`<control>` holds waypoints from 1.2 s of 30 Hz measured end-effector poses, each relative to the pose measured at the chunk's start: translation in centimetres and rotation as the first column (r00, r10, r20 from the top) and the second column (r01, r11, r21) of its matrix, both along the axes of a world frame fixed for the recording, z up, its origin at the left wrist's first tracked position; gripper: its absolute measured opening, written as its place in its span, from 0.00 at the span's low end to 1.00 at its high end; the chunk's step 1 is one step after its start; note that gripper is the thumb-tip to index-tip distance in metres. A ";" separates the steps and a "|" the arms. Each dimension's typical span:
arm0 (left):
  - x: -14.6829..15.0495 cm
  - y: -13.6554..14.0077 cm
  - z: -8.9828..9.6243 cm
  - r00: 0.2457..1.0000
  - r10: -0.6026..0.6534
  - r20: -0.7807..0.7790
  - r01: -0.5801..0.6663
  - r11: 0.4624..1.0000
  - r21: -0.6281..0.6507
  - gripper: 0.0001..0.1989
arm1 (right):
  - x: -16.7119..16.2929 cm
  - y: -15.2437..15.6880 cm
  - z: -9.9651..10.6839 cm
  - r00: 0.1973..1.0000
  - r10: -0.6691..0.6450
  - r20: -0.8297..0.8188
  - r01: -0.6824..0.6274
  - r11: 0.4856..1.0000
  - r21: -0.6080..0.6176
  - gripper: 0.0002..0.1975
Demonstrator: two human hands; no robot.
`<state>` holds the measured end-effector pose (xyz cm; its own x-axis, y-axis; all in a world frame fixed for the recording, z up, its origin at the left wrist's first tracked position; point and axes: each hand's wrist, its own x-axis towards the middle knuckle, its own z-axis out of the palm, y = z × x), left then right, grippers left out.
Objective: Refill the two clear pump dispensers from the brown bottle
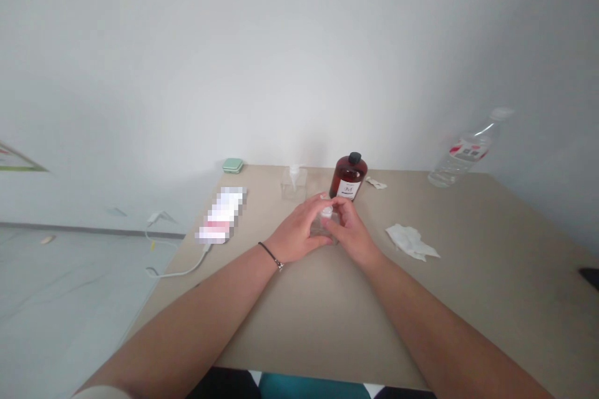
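Between my hands stands a small clear bottle (326, 212) with a white pump top, partly hidden by my fingers. My left hand (299, 227) is wrapped round its left side, wearing a thin dark bracelet (270, 255) at the wrist. The fingers of my right hand (353, 230) close on the white top from the right. Just behind stands a dark amber bottle (349, 176) with a black cap and a white label. A second clear square bottle (294, 184) with a white pump is upright behind my left hand.
On the left lie a phone (221, 215) with a white cable (182, 272) and a small green case (233, 165). To the right are a crumpled tissue (410, 242), a smaller scrap (375, 183) and a tall clear water bottle (465, 151). A wall (299, 62) borders the table's far edge.
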<state>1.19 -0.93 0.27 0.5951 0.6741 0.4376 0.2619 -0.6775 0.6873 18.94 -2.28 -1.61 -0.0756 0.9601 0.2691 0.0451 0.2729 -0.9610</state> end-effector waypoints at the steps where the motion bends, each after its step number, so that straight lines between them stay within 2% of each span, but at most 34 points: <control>1: 0.0 0.0 0.0 1.000 0.002 -0.001 -0.002 1.000 0.002 0.41 | 0.0 0.0 0.0 1.000 0.010 -0.002 -0.010 1.000 0.006 0.22; 8: 0.0 0.0 -0.3 1.000 0.004 -0.005 -0.004 1.000 0.021 0.41 | 0.1 -0.2 0.5 0.997 0.070 -0.017 -0.069 0.997 0.037 0.23; 12: -0.1 0.0 -0.4 1.000 0.018 -0.006 -0.017 1.000 0.019 0.42 | 0.2 -0.5 0.9 0.995 0.095 -0.029 -0.094 0.995 0.013 0.23; 16: -0.1 0.0 -0.3 1.000 0.017 -0.010 -0.017 0.999 0.027 0.43 | 0.2 -0.3 0.9 0.996 0.081 -0.048 -0.081 0.997 0.009 0.22; 22: -0.1 0.0 -0.3 1.000 0.018 -0.013 -0.018 1.000 0.013 0.44 | 0.1 0.3 0.4 0.999 0.034 -0.017 -0.034 0.999 0.032 0.26; 31: -0.2 0.2 -0.5 1.000 0.000 0.006 0.000 1.000 0.028 0.45 | 0.4 -0.1 0.9 0.996 0.070 -0.056 -0.070 0.998 0.003 0.23; 36: -0.1 0.1 -0.5 1.000 0.008 -0.001 -0.008 1.000 0.024 0.44 | 0.2 0.0 0.8 0.999 0.048 -0.015 -0.048 0.999 0.011 0.27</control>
<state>1.05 -0.79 -0.28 0.5904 0.6678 0.4532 0.2680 -0.6919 0.6704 19.15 -2.26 -0.85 -0.1172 0.9525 0.2811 0.0175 0.2850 -0.9584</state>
